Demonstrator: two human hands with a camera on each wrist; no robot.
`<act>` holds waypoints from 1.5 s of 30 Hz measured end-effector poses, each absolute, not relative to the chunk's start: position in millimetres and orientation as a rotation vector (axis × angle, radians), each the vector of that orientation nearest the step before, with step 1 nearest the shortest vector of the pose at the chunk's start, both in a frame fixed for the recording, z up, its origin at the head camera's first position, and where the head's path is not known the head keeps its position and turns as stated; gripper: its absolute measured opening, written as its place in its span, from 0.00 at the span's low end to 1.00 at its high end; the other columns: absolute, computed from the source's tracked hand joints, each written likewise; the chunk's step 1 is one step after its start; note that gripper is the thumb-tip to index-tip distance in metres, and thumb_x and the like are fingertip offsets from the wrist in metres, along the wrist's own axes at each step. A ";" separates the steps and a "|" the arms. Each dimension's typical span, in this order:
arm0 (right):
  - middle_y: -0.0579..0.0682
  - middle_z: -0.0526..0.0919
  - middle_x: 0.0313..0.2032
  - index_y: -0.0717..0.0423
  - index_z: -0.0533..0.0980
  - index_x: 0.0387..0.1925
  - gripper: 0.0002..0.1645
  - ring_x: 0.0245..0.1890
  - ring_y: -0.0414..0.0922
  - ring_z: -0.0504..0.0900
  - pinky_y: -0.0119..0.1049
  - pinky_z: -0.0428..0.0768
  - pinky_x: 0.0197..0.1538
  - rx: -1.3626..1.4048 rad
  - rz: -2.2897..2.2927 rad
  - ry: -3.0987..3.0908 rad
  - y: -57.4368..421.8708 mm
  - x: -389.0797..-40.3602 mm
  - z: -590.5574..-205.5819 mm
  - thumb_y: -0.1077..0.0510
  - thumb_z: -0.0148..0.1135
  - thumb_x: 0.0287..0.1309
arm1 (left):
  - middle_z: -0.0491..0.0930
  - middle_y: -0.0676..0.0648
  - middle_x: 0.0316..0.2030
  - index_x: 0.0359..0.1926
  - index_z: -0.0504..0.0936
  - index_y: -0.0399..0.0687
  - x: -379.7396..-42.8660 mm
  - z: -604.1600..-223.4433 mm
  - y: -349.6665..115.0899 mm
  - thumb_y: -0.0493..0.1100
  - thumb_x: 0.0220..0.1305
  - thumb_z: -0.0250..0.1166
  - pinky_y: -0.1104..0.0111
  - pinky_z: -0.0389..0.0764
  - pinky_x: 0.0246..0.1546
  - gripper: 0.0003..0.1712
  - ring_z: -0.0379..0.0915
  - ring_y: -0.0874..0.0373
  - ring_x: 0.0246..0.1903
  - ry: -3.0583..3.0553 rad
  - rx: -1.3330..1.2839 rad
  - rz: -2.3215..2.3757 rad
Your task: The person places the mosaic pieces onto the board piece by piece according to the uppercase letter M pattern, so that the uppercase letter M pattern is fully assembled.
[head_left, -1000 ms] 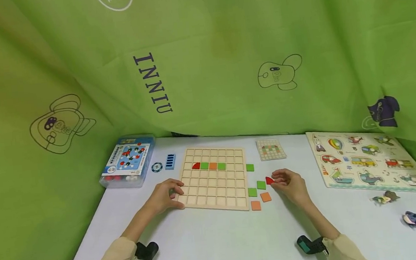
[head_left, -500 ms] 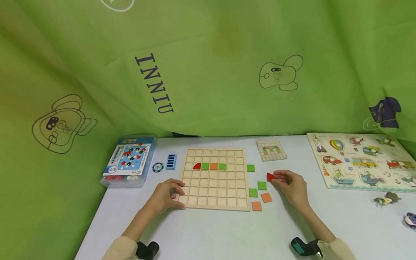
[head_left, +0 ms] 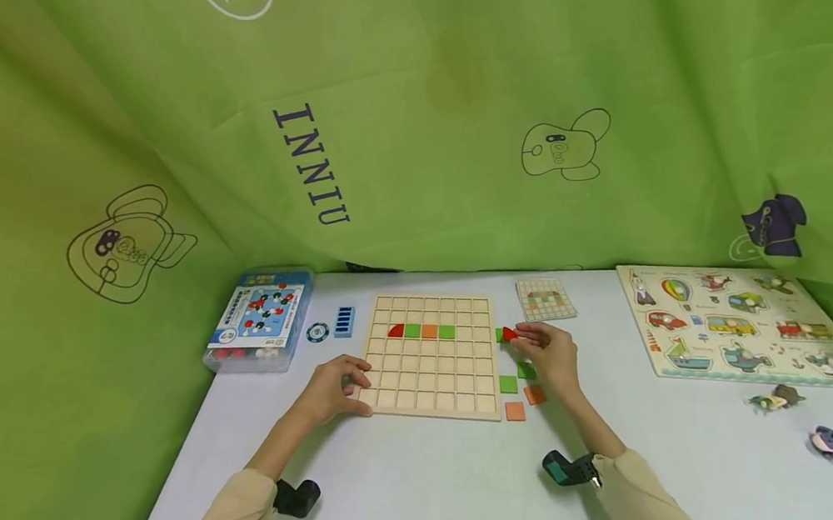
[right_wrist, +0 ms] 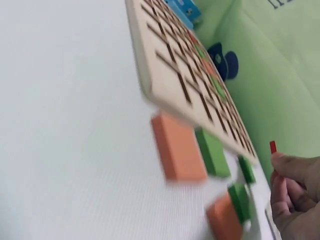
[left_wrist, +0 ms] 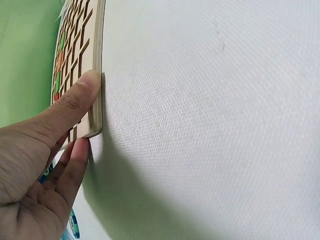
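Note:
My left hand [head_left: 329,390] grips the near left corner of a wooden grid board [head_left: 424,386], thumb along the front edge and fingers at the side. A row on the board holds a red quarter-round piece [head_left: 396,330], a green tile [head_left: 412,331], an orange tile [head_left: 430,331] and another green tile [head_left: 448,331]. Right of the board, my right hand [head_left: 552,357] pinches a second red piece [head_left: 509,334] between thumb and fingertips. In the right wrist view this red piece [right_wrist: 273,147] stands above the loose tiles. Below the hand lie green tiles [head_left: 508,384] and orange tiles [head_left: 515,411].
Behind the right hand lies a pattern card [head_left: 545,299]. A picture puzzle board [head_left: 747,324] lies at the right, with two loose figures [head_left: 832,443] before it. At the left are a boxed model set [head_left: 260,321], a round chip [head_left: 317,332] and a blue block [head_left: 344,321].
My right hand has moved left and away from me with the red piece, from beside the loose tiles to close by the board's right edge. My left hand stays at the board's corner.

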State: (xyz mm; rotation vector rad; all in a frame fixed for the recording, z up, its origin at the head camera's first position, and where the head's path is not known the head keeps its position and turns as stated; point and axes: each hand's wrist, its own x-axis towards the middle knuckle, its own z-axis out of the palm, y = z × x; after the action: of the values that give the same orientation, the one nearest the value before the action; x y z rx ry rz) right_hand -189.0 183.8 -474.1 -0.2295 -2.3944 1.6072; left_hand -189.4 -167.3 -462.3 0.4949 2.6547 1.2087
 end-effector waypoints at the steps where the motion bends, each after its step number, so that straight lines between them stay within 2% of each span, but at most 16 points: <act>1: 0.64 0.84 0.40 0.70 0.80 0.43 0.15 0.35 0.49 0.84 0.17 0.77 0.33 -0.217 1.616 -2.384 179.1 -192.0 -473.0 0.70 0.68 0.51 | 0.77 0.42 0.51 0.28 0.81 0.40 -189.8 -462.3 -167.5 0.30 0.35 0.79 0.67 0.82 0.45 0.17 0.69 0.42 0.57 2.655 0.494 1.208; 8: 0.64 0.85 0.35 0.72 0.80 0.37 0.13 0.33 0.55 0.84 0.23 0.81 0.32 -0.071 1.531 -2.381 151.4 -206.2 -473.1 0.71 0.71 0.47 | 0.77 0.41 0.51 0.28 0.81 0.40 -190.2 -463.6 -168.0 0.31 0.35 0.79 0.66 0.82 0.45 0.17 0.69 0.41 0.56 2.656 0.515 1.208; 14: 0.63 0.85 0.32 0.72 0.81 0.36 0.12 0.30 0.55 0.84 0.34 0.84 0.32 0.045 1.429 -2.410 136.6 -211.9 -478.8 0.73 0.70 0.45 | 0.77 0.41 0.51 0.28 0.81 0.40 -189.3 -464.2 -168.4 0.31 0.35 0.79 0.66 0.82 0.46 0.17 0.69 0.40 0.57 2.650 0.525 1.222; 17: 0.64 0.85 0.32 0.72 0.80 0.35 0.12 0.29 0.54 0.84 0.36 0.85 0.32 0.064 1.421 -2.426 131.8 -213.3 -480.3 0.73 0.70 0.45 | 0.77 0.41 0.51 0.28 0.81 0.40 -188.0 -464.5 -167.9 0.31 0.36 0.79 0.66 0.82 0.46 0.16 0.69 0.40 0.57 2.648 0.519 1.224; 32: 0.65 0.84 0.33 0.74 0.79 0.36 0.17 0.33 0.57 0.85 0.33 0.85 0.36 0.116 1.505 -2.442 128.7 -222.9 -478.9 0.78 0.71 0.39 | 0.77 0.41 0.51 0.28 0.81 0.40 -186.4 -461.8 -166.9 0.30 0.35 0.79 0.66 0.82 0.46 0.17 0.68 0.41 0.57 2.642 0.474 1.239; 41: 0.67 0.84 0.36 0.75 0.78 0.40 0.16 0.37 0.59 0.84 0.32 0.84 0.39 0.103 1.647 -2.404 141.5 -218.9 -474.7 0.76 0.68 0.46 | 0.77 0.41 0.51 0.28 0.81 0.40 -188.0 -464.9 -168.4 0.31 0.35 0.79 0.65 0.82 0.46 0.17 0.68 0.40 0.58 2.649 0.522 1.231; 45: 0.65 0.84 0.39 0.71 0.79 0.42 0.16 0.40 0.57 0.84 0.27 0.83 0.40 0.023 1.697 -2.433 157.6 -212.0 -470.4 0.73 0.69 0.48 | 0.77 0.41 0.52 0.28 0.81 0.41 -187.9 -465.1 -168.6 0.31 0.36 0.79 0.65 0.82 0.46 0.16 0.68 0.40 0.58 2.654 0.513 1.224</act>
State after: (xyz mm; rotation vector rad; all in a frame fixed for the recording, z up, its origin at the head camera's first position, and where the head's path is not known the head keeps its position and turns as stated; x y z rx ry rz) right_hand -212.0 157.6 -470.4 0.0230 -2.4328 1.6969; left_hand -187.9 -168.6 -465.1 0.5128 2.6539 1.2237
